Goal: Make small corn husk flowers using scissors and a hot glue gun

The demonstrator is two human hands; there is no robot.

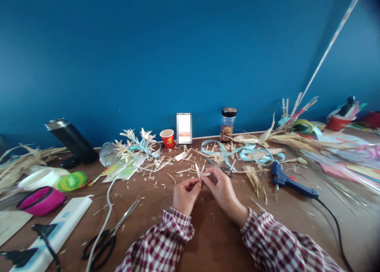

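Behind the wooden table (208, 240) stands a plain blue wall, and the table is covered with dry husk scraps. Near the lower middle of the frame, the left hand (185, 194) and the right hand (221, 189) meet, both closed in a narrow pinch on a small pale husk strip (198, 171) that points up between the fingertips. This strip looks very light, thin and dry, so it probably bends easily and may split along its fibres; I think it is safest to hold it low, near its base, with gentle pressure. At the lower left lie black scissors (111, 236), apart from the hands. To the right of the hands rests a blue glue gun (289, 183) with its black cable. Further back, in the middle, are a red cup (168, 138), a glass jar (228, 124) and loops of light blue ribbon (237, 150).
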